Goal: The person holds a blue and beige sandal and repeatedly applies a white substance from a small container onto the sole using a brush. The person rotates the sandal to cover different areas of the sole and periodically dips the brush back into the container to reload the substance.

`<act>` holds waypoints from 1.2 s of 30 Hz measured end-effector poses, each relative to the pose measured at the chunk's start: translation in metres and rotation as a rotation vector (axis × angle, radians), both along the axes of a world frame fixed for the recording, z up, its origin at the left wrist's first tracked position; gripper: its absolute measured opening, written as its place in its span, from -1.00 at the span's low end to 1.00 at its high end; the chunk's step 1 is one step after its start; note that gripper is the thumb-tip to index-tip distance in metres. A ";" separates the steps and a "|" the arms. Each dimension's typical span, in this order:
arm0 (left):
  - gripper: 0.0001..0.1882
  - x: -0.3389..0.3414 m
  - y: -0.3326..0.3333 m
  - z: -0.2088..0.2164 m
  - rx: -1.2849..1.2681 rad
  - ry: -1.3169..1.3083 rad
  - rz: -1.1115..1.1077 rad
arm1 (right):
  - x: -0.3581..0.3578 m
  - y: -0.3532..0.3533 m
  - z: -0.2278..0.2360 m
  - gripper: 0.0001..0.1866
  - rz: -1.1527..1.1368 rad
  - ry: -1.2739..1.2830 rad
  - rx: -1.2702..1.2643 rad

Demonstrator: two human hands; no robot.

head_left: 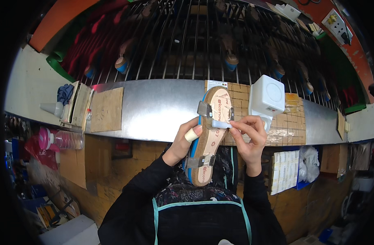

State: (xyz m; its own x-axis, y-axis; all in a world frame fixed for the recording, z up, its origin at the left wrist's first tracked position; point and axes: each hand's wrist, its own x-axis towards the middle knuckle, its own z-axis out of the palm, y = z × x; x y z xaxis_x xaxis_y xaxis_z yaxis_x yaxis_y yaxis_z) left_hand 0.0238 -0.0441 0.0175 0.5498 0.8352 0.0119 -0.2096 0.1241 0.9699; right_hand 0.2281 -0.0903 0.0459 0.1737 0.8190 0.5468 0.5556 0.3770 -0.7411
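Note:
My left hand [185, 141] is wrapped round the left edge of a sandal [212, 141], with a pale covering on its thumb. The sandal's underside faces up: a beige bottom with red print and a brown cork-like edge. Dark strap ends are folded over it at two places, and blue shows along its left side, seemingly a shoe last. Across the bottom, just below the upper strap, lies a short whitish strip [221, 124]. Thumb and forefinger of my right hand [251, 136] pinch the strip's right end. The sandal is held over the bench's front edge and my lap.
Right of the sandal, a white plastic device [267, 94] stands on a brown taped board [285, 128]. A cardboard piece [107, 109] lies on the metal bench [154, 108]. Beyond, several sandals hang or lie along a rack of metal rods [170, 53]. A pink-lidded jar [68, 139] is at left.

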 end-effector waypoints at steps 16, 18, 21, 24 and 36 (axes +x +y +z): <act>-0.29 0.020 0.017 0.003 -0.155 -0.111 0.056 | 0.000 -0.017 -0.001 -0.72 -0.094 -0.236 0.167; -0.36 0.023 0.020 0.006 -0.153 -0.151 0.098 | 0.000 -0.019 0.001 -0.72 -0.090 -0.253 0.159; -0.38 0.024 0.025 0.011 -0.158 -0.192 0.117 | -0.002 -0.020 0.002 -0.71 -0.074 -0.257 0.151; -0.39 0.024 0.032 0.015 -0.154 -0.193 0.128 | -0.004 -0.022 0.002 -0.71 -0.060 -0.242 0.146; -0.39 0.026 0.041 0.020 -0.180 -0.236 0.144 | -0.005 -0.031 0.003 -0.72 -0.030 -0.274 0.145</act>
